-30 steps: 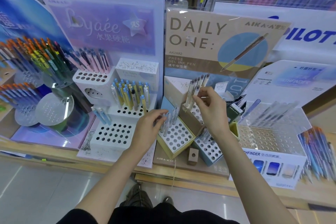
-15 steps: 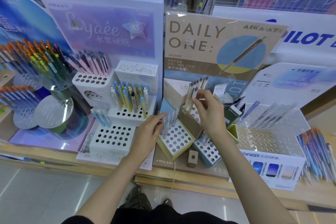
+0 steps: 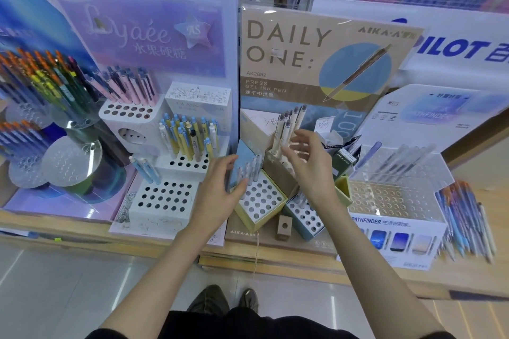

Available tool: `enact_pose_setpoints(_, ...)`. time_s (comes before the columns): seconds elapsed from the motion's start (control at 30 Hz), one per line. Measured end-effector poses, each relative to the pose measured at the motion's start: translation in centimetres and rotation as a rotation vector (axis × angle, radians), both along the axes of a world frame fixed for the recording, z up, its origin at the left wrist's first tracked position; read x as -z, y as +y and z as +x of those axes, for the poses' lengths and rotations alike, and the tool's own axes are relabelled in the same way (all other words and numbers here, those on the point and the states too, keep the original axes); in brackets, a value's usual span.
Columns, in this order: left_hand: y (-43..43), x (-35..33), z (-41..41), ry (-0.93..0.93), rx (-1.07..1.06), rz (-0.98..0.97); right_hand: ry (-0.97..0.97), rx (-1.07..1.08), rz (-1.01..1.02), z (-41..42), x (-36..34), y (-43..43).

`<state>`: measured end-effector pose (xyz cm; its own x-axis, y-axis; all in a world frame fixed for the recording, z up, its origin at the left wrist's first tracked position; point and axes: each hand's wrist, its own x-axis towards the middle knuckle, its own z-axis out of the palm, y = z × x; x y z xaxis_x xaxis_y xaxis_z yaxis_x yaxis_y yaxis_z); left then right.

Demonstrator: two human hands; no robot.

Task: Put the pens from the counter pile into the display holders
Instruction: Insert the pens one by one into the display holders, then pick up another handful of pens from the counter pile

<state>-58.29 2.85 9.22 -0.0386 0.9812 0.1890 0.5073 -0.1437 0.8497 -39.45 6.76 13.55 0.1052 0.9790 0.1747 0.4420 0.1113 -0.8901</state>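
My left hand [image 3: 217, 195] grips the left side of the yellow holder [image 3: 261, 209], fingers behind its blue panel [image 3: 242, 162] and thumb in front, beside a few grey pens [image 3: 252, 170] standing in it. My right hand [image 3: 308, 165] hovers with fingers spread and empty, just right of the white pens [image 3: 286, 129] standing in the tan holder [image 3: 278, 170]. A blue holder [image 3: 305, 217] sits under my right wrist. The loose pen pile [image 3: 465, 220] lies on the counter at far right, blurred.
A white tiered holder [image 3: 165, 201] with blue-and-yellow pens [image 3: 190, 137] and pink pens [image 3: 129, 85] stands to the left. A clear acrylic holder [image 3: 391, 198] is on the right. Round stands of coloured pens [image 3: 41, 77] fill the far left. Display boards rise behind.
My right hand has let go of the white pen in the tan holder and opened, drawing slightly back. My left hand stayed at the yellow holder.
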Motion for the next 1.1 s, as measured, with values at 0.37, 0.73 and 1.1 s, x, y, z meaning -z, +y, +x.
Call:
enact_pose_setpoints(0.37,0.9,-1.5,0.4,0.099,0.091,-0.011,-0.159,0.067,0.142,-1.4,-2.5,1.3)
enact_pose_setpoints(0.73,-2.2,-3.0,4.5,0.107,0.179,0.09,-0.09,0.198,-0.066,6.1,1.1,-8.0)
enact_pose_setpoints(1.1,-0.8,1.2,28.0,0.163,0.708,-0.104,-0.138,0.599,-0.312,32.3,7.3,-14.1)
